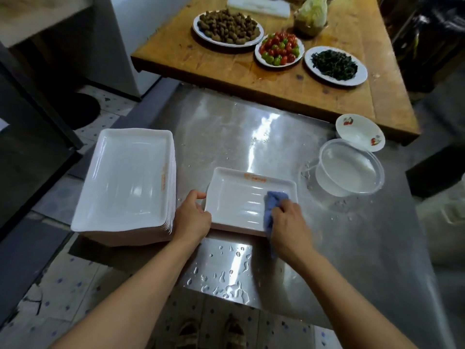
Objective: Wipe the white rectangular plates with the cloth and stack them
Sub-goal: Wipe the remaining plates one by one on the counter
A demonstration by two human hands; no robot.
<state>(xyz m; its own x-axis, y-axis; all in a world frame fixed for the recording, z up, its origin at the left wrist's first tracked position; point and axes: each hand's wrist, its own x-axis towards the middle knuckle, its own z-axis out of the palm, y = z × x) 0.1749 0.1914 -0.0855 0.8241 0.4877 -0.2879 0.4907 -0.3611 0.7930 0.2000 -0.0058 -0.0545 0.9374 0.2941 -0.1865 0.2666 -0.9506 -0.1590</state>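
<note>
Wiping proceeds on the single plate [241, 197], which lies on the wet steel counter [339, 248] just right of the stack [128, 177]. Our left hand [192, 217] grips the plate's left rim; our right hand [289, 222] clutches the blue cloth [273, 205] against its floor. We judge two risks: water droplets let the plate skid under cloth pressure, and the stack overhangs the counter's edge, so a nudge could topple it.

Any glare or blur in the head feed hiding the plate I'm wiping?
Head view: strong glare streaks on the wet steel table behind the plate, faint reflections on its ridges; plate itself readable. Right hand and blue cloth slightly motion-blurred. Left hand sharp. Wide-angle distortion bends the edges.
</note>
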